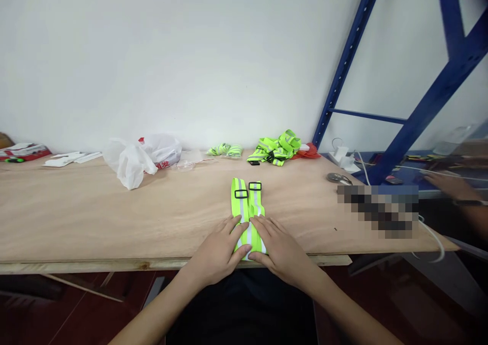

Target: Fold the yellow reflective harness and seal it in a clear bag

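A neon yellow-green reflective strap (pixel 246 202) with grey stripes and two black buckles lies folded on the wooden table (pixel 95 218), near its front edge. My left hand (pixel 219 251) rests on the strap's near left part, thumb and fingers pinching the fabric. My right hand (pixel 276 248) presses on the near right part, thumb tucked against the strap's end. The hands nearly touch each other over the strap.
A pile of similar neon straps (pixel 276 149) and a smaller bundle (pixel 224 150) lie at the back. A white plastic bag (pixel 141 159) sits back left. Blue shelving (pixel 400 131) stands on the right, where another person's hand (pixel 453 185) reaches in.
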The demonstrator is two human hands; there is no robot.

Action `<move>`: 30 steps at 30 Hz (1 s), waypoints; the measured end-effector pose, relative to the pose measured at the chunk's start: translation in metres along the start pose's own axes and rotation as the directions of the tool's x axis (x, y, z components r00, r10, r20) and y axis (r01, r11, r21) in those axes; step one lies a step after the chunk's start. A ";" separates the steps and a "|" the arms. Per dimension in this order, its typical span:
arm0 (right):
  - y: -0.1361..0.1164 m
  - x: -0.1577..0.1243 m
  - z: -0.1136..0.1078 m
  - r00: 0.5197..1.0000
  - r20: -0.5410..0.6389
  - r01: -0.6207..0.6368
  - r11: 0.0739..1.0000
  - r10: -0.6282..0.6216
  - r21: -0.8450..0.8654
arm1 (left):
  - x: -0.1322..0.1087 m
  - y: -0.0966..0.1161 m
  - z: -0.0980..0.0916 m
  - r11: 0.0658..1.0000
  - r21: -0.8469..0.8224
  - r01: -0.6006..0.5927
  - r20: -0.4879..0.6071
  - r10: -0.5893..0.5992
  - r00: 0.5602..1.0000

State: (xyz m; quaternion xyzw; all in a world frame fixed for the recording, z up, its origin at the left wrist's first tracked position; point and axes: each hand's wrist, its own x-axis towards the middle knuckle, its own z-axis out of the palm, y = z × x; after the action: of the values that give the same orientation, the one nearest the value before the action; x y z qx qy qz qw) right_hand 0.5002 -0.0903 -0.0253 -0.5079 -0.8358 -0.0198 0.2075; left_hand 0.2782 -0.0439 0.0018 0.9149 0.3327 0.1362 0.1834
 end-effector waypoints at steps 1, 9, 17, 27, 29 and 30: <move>0.001 0.000 0.001 1.000 -0.006 0.012 1.000 -0.012 -0.009 | -0.001 -0.001 -0.001 1.000 0.003 -0.006 0.023 0.006 1.000; 0.002 -0.008 0.000 1.000 -0.027 0.014 0.999 -0.015 -0.032 | -0.007 -0.001 -0.007 0.997 0.034 -0.063 0.108 0.059 0.992; -0.006 -0.006 -0.003 0.998 -0.052 0.025 0.997 -0.022 0.067 | -0.002 -0.004 0.003 0.987 0.097 -0.132 0.032 0.129 0.991; 0.001 -0.008 -0.021 0.996 0.084 0.009 0.967 -0.032 0.254 | -0.002 -0.004 -0.004 0.977 0.067 -0.203 0.091 0.197 0.976; 0.004 -0.007 -0.024 0.994 0.106 -0.014 0.956 -0.017 0.291 | -0.002 -0.003 -0.005 0.978 0.052 -0.202 0.091 0.197 0.976; 0.005 -0.007 -0.026 0.993 0.118 -0.026 0.952 -0.011 0.306 | -0.002 -0.002 -0.005 0.978 0.042 -0.203 0.090 0.199 0.976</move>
State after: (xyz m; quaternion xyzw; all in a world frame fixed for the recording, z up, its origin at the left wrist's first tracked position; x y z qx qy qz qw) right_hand 0.5160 -0.0995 -0.0050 -0.4730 -0.8375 0.1414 0.2342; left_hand 0.2736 -0.0421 0.0052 0.9533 0.2336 0.1065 0.1592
